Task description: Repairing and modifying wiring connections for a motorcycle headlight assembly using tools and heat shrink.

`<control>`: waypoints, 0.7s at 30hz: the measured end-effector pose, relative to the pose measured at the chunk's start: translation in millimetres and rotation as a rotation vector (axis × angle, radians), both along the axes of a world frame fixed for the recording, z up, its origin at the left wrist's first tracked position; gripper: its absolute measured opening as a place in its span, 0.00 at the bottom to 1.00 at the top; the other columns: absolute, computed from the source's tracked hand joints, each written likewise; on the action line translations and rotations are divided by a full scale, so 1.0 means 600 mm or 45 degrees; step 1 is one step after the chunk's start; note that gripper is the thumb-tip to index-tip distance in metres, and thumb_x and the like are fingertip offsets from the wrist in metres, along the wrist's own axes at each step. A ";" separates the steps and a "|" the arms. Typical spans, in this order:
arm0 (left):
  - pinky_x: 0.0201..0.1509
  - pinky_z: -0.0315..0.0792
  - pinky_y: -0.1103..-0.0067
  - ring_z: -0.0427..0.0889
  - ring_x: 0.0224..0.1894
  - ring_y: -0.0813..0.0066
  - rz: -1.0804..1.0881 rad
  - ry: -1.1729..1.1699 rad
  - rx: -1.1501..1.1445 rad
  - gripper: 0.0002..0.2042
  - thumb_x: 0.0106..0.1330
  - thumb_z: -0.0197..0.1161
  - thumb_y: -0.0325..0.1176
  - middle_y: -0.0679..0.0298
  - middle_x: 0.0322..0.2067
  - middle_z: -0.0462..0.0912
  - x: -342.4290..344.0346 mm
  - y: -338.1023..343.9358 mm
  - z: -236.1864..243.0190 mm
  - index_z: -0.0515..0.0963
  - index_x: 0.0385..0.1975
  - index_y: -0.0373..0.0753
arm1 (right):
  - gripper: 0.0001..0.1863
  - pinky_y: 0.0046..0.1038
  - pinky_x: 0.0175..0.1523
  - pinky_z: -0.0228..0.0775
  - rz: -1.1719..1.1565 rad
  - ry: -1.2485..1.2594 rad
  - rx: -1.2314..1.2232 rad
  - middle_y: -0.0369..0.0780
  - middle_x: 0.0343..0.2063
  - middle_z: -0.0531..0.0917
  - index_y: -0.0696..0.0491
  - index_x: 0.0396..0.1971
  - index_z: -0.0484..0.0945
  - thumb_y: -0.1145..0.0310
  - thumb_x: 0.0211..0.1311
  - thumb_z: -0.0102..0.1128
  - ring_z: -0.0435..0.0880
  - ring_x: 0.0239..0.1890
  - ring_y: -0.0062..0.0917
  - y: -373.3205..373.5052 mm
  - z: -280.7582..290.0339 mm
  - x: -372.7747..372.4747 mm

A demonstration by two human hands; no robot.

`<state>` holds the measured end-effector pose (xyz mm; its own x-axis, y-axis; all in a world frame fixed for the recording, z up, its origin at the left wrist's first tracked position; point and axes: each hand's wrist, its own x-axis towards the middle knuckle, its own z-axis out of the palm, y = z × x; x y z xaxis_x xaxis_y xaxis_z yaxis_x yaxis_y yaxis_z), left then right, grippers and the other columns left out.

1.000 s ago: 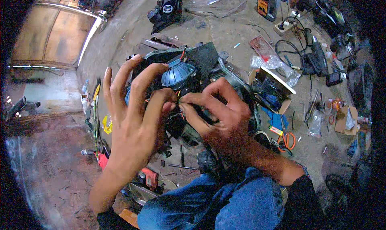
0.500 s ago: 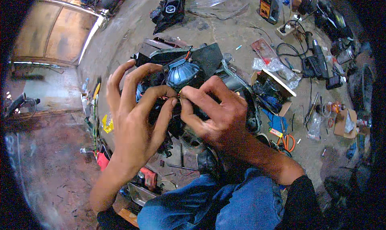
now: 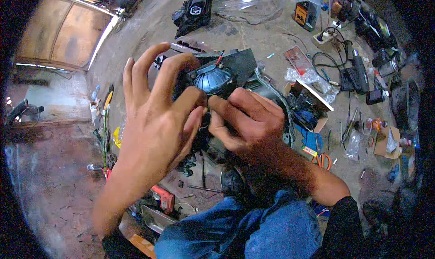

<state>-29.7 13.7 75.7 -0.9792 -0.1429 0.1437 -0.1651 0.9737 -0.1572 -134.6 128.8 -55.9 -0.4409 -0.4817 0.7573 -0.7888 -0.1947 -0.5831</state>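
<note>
My left hand [image 3: 156, 111] has thumb and forefinger brought together in a pinch, its other fingers raised and spread. Beside it, fingertips almost meeting, my right hand [image 3: 253, 125] pinches too, with its fingers curled. Whatever small thing lies between the fingertips is too hidden and blurred to name. Just beyond them sits a shiny blue ribbed dome [image 3: 213, 80], like a lamp reflector, with a short red-tipped piece above it. It rests among dark parts, near a flat black panel [image 3: 244, 62] and a black curved housing [image 3: 269, 93]. My hands cover much of this assembly.
Orange-handled scissors [image 3: 324, 161] lie on the floor at right, near a crumpled clear plastic bag [image 3: 324, 89]. Farther right are a black heat-gun-shaped tool [image 3: 358, 73] and a cardboard box [image 3: 388, 143]. A red power tool [image 3: 164, 200] lies by my left knee.
Both hands have shifted slightly, the left fingers rising a little. The left thumb and forefinger have curled, hiding the thin reddish strand seen near them before. The view has moved slightly.
</note>
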 end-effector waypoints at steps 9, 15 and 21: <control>0.79 0.48 0.39 0.62 0.74 0.48 -0.054 -0.109 -0.234 0.06 0.59 0.71 0.33 0.62 0.61 0.76 -0.016 0.024 0.006 0.82 0.29 0.40 | 0.20 0.36 0.35 0.76 0.011 0.075 0.081 0.40 0.41 0.83 0.53 0.45 0.83 0.66 0.51 0.76 0.85 0.35 0.34 0.007 -0.023 0.004; 0.81 0.47 0.42 0.63 0.74 0.47 -0.070 -0.162 -0.220 0.06 0.59 0.70 0.33 0.60 0.60 0.76 -0.029 0.031 0.012 0.82 0.29 0.38 | 0.21 0.35 0.35 0.76 0.024 0.001 0.233 0.39 0.36 0.80 0.53 0.44 0.82 0.69 0.49 0.77 0.83 0.31 0.34 0.013 -0.016 0.000; 0.78 0.55 0.46 0.64 0.73 0.45 -0.072 -0.163 -0.171 0.07 0.59 0.71 0.32 0.57 0.61 0.76 -0.014 0.006 0.016 0.82 0.32 0.37 | 0.17 0.30 0.31 0.76 -0.079 -0.141 0.041 0.37 0.30 0.79 0.49 0.40 0.86 0.72 0.47 0.81 0.82 0.27 0.30 0.011 -0.022 0.007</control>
